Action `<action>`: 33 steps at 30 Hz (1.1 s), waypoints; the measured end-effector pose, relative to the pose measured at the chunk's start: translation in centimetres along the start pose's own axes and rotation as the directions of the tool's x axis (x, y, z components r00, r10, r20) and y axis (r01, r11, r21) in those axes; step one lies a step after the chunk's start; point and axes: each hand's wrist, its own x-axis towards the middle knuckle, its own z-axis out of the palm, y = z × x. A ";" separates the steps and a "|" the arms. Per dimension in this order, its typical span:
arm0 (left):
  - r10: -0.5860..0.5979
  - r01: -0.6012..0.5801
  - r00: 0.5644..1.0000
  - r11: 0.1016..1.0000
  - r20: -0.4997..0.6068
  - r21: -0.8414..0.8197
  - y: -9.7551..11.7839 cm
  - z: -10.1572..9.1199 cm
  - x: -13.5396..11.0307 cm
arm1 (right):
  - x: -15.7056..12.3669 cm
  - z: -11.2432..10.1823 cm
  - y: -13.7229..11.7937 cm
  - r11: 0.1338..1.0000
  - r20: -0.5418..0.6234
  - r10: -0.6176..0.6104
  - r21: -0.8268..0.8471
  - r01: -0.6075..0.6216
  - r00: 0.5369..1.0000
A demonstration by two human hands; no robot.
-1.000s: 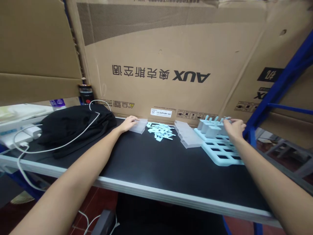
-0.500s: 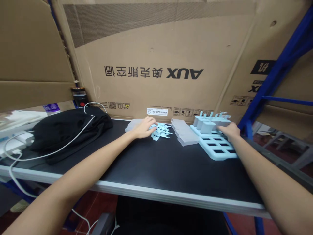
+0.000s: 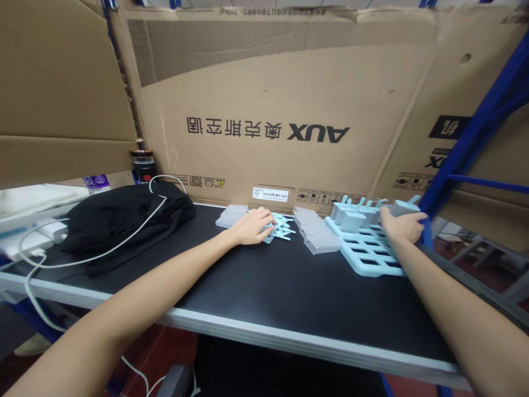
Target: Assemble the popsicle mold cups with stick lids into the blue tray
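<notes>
My left hand point(image 3: 253, 225) rests on a pile of light-blue plastic sticks point(image 3: 283, 226) on the black tabletop point(image 3: 264, 281), its fingers curled over them. Just left of that hand lies a frosted plastic block point(image 3: 231, 216). My right hand point(image 3: 400, 227) grips a grey mould piece point(image 3: 403, 208) at the far right end of a light-blue slotted tray point(image 3: 363, 251). Several similar grey mould pieces point(image 3: 351, 218) with blue stick ends stand in the tray's back rows. A frosted plastic strip point(image 3: 314, 230) lies between the stick pile and the tray.
A black cloth point(image 3: 124, 220) with a white cable point(image 3: 95, 251) across it lies at the left. A dark can point(image 3: 142, 165) stands behind it. Large cardboard boxes point(image 3: 268, 110) wall off the back. Blue shelf posts point(image 3: 467, 149) rise at the right. The table's metal edge point(image 3: 289, 342) runs in front.
My left hand moved right from the frosted block onto the stick pile. My right hand went from flat on the tray to gripping a grey mould piece, lifted slightly.
</notes>
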 end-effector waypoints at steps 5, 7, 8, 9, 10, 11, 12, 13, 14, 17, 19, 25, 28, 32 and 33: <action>-0.190 0.194 0.978 0.980 -0.082 0.045 -2.5 -0.7 -0.8 | 0.9 -4.1 -3.7 0.933 0.028 0.180 0.313 -0.179 0.983; -0.286 0.291 0.951 0.956 -0.118 0.036 -3.8 -0.9 -1.3 | 0.5 -5.8 -6.2 0.946 0.114 -0.023 0.324 -0.015 0.993; -0.333 0.341 0.932 0.939 -0.142 0.037 -4.5 -1.0 -1.6 | 0.0 -6.5 -7.7 0.943 0.172 -0.148 0.320 0.086 0.974; -0.373 0.383 0.915 0.923 -0.155 0.036 -5.1 -1.0 -1.9 | -0.7 -7.0 -9.2 0.928 0.236 -0.280 0.314 0.200 0.931; -0.409 0.419 0.897 0.907 -0.166 0.028 -5.7 -1.0 -2.2 | -1.6 -7.4 -10.7 0.897 0.308 -0.414 0.301 0.325 0.857; -0.439 0.447 0.883 0.895 -0.166 0.010 -6.2 -1.0 -2.5 | -2.6 -7.6 -12.2 0.853 0.396 -0.521 0.280 0.441 0.756; -0.465 0.468 0.872 0.883 -0.155 -0.014 -6.7 -0.9 -2.8 | -3.7 -7.7 -13.6 0.801 0.478 -0.591 0.255 0.542 0.650; -0.489 0.489 0.861 0.871 -0.137 -0.038 -7.1 -0.8 -3.1 | -4.8 -7.7 -14.9 0.741 0.547 -0.635 0.231 0.631 0.545; -0.511 0.508 0.853 0.859 -0.108 -0.060 -7.5 -0.7 -3.3 | -5.8 -7.5 -16.0 0.680 0.606 -0.654 0.208 0.703 0.453; -0.559 0.555 0.829 0.825 -0.008 -0.101 -8.4 -0.3 -3.8 | -8.4 -7.0 -18.4 0.537 0.714 -0.650 0.190 0.822 0.260; -0.577 0.576 0.816 0.810 0.028 -0.113 -8.7 0.0 -4.0 | -9.4 -6.7 -19.2 0.490 0.730 -0.649 0.186 0.851 0.214; -0.578 0.574 0.816 0.805 0.018 -0.150 -8.8 0.4 -3.9 | -9.7 -6.6 -20.1 0.438 0.712 -0.671 0.156 0.885 0.207; -0.579 0.571 0.815 0.803 0.005 -0.170 -8.8 0.5 -3.9 | -9.6 -6.5 -20.3 0.447 0.723 -0.659 0.156 0.881 0.206; -0.590 0.578 0.808 0.794 -0.007 -0.190 -8.9 0.7 -3.9 | -9.7 -6.2 -20.4 0.502 0.751 -0.616 0.144 0.853 0.235; -0.595 0.583 0.803 0.789 -0.008 -0.193 -8.9 0.7 -3.9 | -9.7 -6.1 -20.5 0.515 0.755 -0.613 0.156 0.843 0.235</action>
